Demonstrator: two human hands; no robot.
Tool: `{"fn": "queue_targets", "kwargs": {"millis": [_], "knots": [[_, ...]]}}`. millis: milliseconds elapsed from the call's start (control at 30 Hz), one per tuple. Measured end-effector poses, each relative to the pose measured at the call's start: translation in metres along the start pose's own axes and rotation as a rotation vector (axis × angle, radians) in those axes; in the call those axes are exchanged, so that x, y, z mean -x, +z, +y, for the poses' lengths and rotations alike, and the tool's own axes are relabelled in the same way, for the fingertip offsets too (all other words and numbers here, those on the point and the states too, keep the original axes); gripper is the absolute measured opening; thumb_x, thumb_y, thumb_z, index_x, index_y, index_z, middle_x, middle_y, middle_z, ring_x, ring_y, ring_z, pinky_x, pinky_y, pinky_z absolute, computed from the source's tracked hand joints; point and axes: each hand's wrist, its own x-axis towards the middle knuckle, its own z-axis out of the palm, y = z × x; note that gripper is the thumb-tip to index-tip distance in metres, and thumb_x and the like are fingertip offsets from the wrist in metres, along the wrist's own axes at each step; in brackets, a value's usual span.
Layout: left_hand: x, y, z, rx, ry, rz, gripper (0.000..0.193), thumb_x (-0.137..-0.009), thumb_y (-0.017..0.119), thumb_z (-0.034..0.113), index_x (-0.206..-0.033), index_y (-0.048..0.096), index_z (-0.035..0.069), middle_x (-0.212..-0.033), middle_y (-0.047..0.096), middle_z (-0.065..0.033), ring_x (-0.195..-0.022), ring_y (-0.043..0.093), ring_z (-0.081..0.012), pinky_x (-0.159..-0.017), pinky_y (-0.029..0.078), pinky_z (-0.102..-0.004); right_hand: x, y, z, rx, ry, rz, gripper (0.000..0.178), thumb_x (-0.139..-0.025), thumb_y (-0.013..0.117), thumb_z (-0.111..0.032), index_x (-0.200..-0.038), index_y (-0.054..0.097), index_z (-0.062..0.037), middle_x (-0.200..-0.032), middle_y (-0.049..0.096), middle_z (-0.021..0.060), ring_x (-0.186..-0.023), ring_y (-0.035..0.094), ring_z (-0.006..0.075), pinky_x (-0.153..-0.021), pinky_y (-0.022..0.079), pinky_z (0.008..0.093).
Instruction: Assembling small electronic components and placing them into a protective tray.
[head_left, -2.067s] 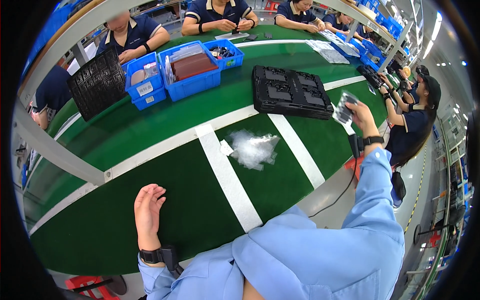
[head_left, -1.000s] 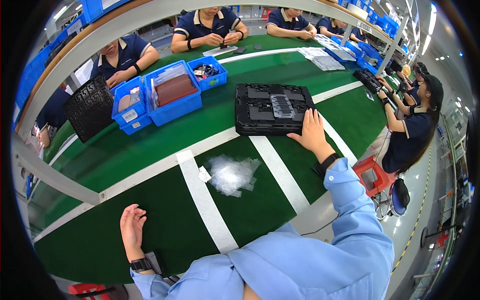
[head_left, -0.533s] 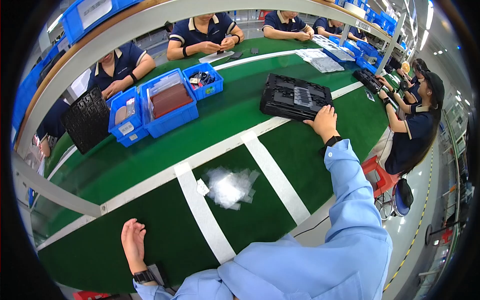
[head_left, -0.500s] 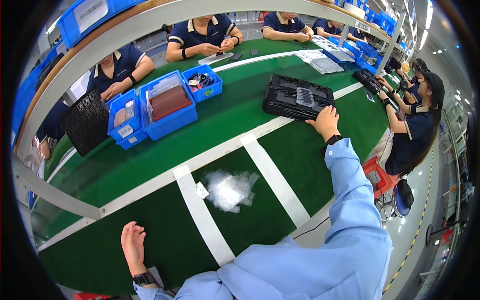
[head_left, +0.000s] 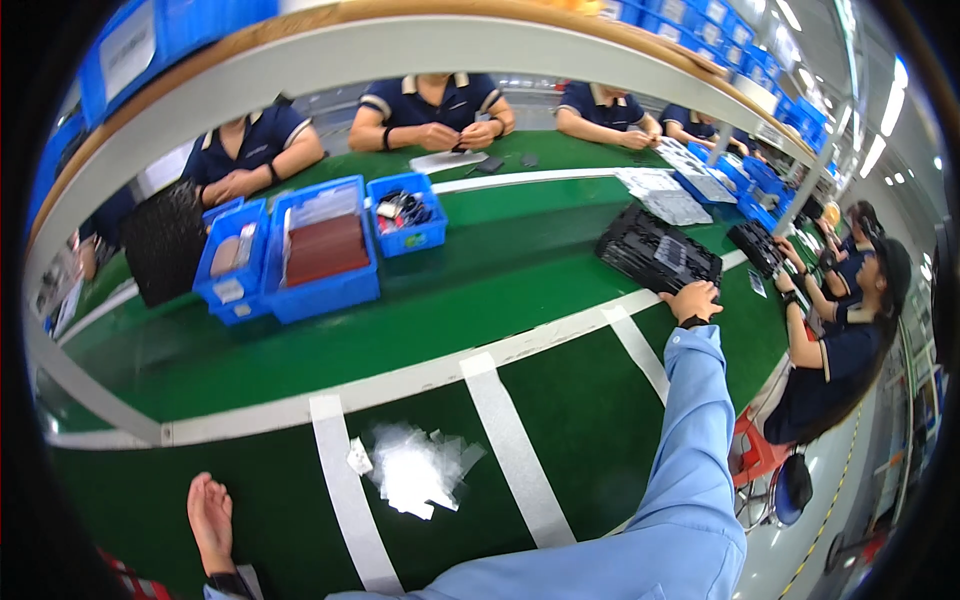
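Observation:
My right hand [head_left: 692, 300] reaches out at the far right, its thumb and fingers on the near edge of a stack of black plastic trays [head_left: 650, 248]. Clear small pieces show in the middle of the top tray. The trays lie on the green table, across its white dividing strip. My left hand [head_left: 210, 518] rests palm up at the near left, fingers loosely bent, holding nothing. Between my two arms lies a loose pile of small clear film pieces [head_left: 415, 475], with a small white label [head_left: 359, 457] at its left edge.
White tape bands [head_left: 515, 450] cross the green table. Blue bins [head_left: 325, 295] with brown sheets and small parts stand beyond the strip. A black tray [head_left: 165, 245] leans at far left. A shelf beam [head_left: 420, 40] arches overhead. Co-workers sit opposite and at right.
The tray stack has slid right along the table, away from the blue bins, with my right hand on it. My right arm stretches farther. The view has shifted; my left hand stays empty.

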Motion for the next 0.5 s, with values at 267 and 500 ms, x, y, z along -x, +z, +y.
{"fn": "queue_targets", "kwargs": {"millis": [267, 500], "knots": [[-0.004, 0.02, 0.007, -0.037, 0.011, -0.088, 0.018, -0.089, 0.048, 0.014, -0.102, 0.054, 0.003, -0.081, 0.056, -0.0028, -0.08, 0.057, -0.0137, -0.071, 0.047, -0.0251, -0.016, 0.001, 0.032, -0.054, -0.15, 0.117, 0.091, -0.061, 0.073, -0.043, -0.128, 0.031, 0.0023, -0.132, 0.034, 0.018, -0.128, 0.025, 0.0299, -0.097, 0.028, 0.055], [-0.003, 0.023, 0.008, -0.18, -0.027, -0.105, 0.016, -0.088, 0.048, 0.014, -0.097, 0.056, 0.003, -0.081, 0.058, -0.0045, -0.08, 0.058, -0.0143, -0.072, 0.047, -0.0257, 0.144, -0.059, 0.007, -1.115, -0.731, -0.297, 0.07, -0.077, 0.063, -0.017, -0.131, 0.027, 0.0078, -0.135, 0.032, 0.0219, -0.128, 0.026, 0.0298, -0.104, 0.023, 0.0347]]}}
